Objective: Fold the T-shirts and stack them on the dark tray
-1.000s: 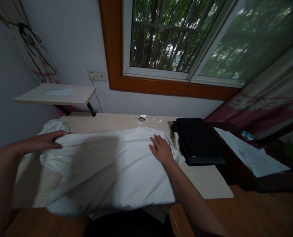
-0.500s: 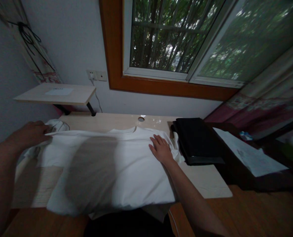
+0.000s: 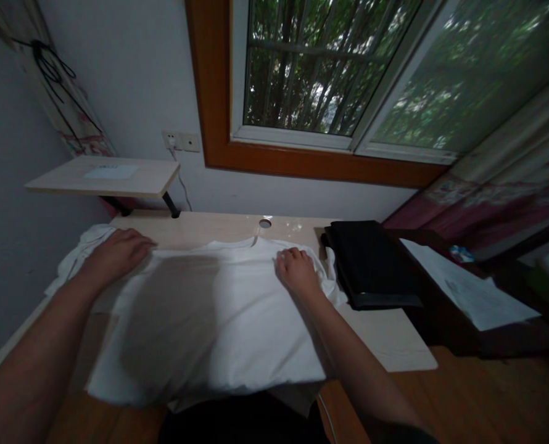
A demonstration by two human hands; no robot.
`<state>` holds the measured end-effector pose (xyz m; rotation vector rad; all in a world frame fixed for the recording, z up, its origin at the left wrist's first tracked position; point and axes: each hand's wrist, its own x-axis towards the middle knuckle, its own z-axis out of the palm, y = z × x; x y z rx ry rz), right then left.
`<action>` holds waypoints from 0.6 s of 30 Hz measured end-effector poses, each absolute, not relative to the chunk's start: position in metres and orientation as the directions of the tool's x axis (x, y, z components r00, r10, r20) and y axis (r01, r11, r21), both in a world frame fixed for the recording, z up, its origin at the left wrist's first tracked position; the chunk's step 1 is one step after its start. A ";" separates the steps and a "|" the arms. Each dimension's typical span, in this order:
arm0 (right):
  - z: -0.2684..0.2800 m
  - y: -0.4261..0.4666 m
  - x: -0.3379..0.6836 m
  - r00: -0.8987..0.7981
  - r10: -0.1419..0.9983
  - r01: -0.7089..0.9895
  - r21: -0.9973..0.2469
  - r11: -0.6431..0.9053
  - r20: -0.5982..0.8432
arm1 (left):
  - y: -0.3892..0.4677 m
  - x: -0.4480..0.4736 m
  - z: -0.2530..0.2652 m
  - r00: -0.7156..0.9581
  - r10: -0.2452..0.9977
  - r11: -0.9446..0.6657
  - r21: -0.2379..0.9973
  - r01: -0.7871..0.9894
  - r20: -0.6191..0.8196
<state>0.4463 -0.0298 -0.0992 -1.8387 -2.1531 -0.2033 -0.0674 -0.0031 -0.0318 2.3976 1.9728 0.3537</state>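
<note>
A white T-shirt [image 3: 251, 314] lies spread over a light wooden table [image 3: 395, 339], its neckline toward the window and its lower edge hanging over the near side. My left hand [image 3: 125, 250] rests at the shirt's left shoulder, fingers stretched out to the right and holding nothing. On the right shoulder, my right hand [image 3: 297, 270] has its fingers curled in and closed on the cloth; the fingertips are partly hidden. My head's shadow darkens the shirt's left half.
Crumpled white cloth [image 3: 82, 250] lies left of my left hand. A black folder-like case [image 3: 371, 262] sits right of the shirt. A small raised shelf [image 3: 149, 179] stands at the back left. Beyond the table's right side, a paper sheet [image 3: 464, 287] rests on a dark surface.
My left hand has let go of the sleeve end and moved right to the shoulder; the sleeve no longer stretches out left. My right hand's fingers, spread flat before, have curled in.
</note>
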 end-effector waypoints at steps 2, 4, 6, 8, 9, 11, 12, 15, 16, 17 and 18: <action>-0.094 -0.017 0.435 -0.179 0.932 0.971 -0.096 0.219 0.315 | 0.003 -0.027 -0.043 0.354 0.916 -0.383 0.151 0.911 0.190; -0.092 -0.005 0.425 -0.222 0.925 0.957 -0.112 0.267 0.307 | 0.010 0.008 -0.059 0.405 0.889 -0.442 0.167 0.881 0.215; -0.095 0.004 0.418 -0.241 0.922 0.949 -0.125 0.289 0.302 | 0.015 0.037 -0.076 0.442 0.872 -0.476 0.153 0.866 0.211; -0.099 0.009 0.414 -0.244 0.923 0.947 -0.130 0.293 0.297 | 0.016 0.058 -0.089 0.408 0.887 -0.442 0.137 0.886 0.218; -0.102 0.009 0.413 -0.246 0.923 0.947 -0.130 0.293 0.295 | 0.016 0.066 -0.093 0.391 0.894 -0.424 0.127 0.897 0.220; -0.107 0.008 0.413 -0.246 0.923 0.947 -0.128 0.294 0.297 | 0.014 0.077 -0.099 0.347 0.908 -0.378 0.100 0.920 0.235; -0.109 0.006 0.414 -0.246 0.922 0.947 -0.128 0.294 0.301 | 0.012 0.080 -0.101 0.331 0.912 -0.361 0.088 0.929 0.243; -0.113 0.003 0.415 -0.244 0.921 0.947 -0.130 0.294 0.304 | 0.008 0.080 -0.103 0.288 0.922 -0.317 0.075 0.945 0.260; -0.114 0.003 0.414 -0.246 0.921 0.947 -0.129 0.295 0.301 | 0.008 0.079 -0.104 0.278 0.925 -0.307 0.079 0.948 0.260; -0.115 0.003 0.414 -0.251 0.922 0.946 -0.126 0.298 0.296 | 0.008 0.077 -0.105 0.267 0.928 -0.298 0.084 0.951 0.259; -0.116 0.005 0.413 -0.258 0.921 0.945 -0.123 0.304 0.291 | 0.009 0.076 -0.107 0.256 0.932 -0.287 0.090 0.954 0.257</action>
